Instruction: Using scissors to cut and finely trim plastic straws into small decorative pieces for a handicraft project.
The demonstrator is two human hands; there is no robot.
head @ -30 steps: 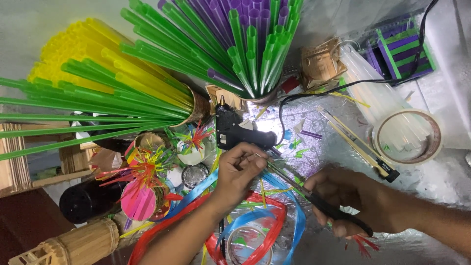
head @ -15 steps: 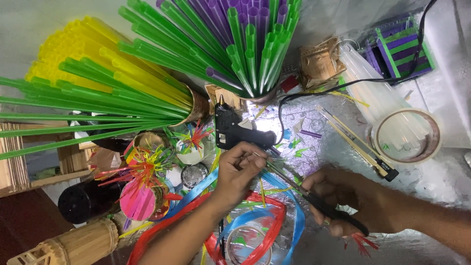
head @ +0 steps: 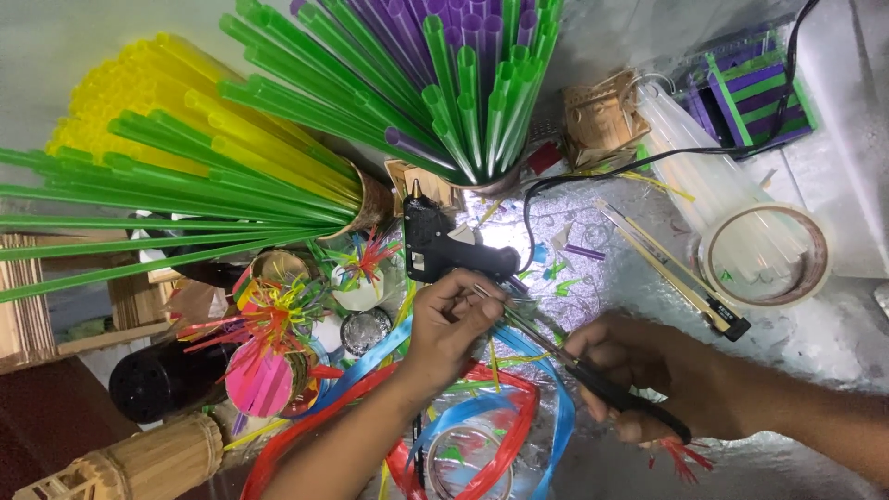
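My left hand (head: 451,326) pinches a thin green straw strip (head: 489,298) between thumb and fingertips, just below a black glue gun (head: 443,246). My right hand (head: 639,368) grips black-handled scissors (head: 593,375); their blades point up-left and meet the strip near my left fingertips. Blue and red plastic ribbons (head: 519,407) lie looped under both hands on a silver foil surface (head: 815,343).
Cans hold green and yellow straws (head: 185,176) at left and green and purple straws (head: 454,83) at top. A tape roll (head: 767,257) and clear glue sticks (head: 704,176) lie at right, with a utility knife (head: 685,278). Frilled paper tubes (head: 269,352) and a stick-built barrel (head: 148,458) stand at left.
My right hand with the scissors has shifted slightly left and up toward the left hand. The left hand stays almost still.
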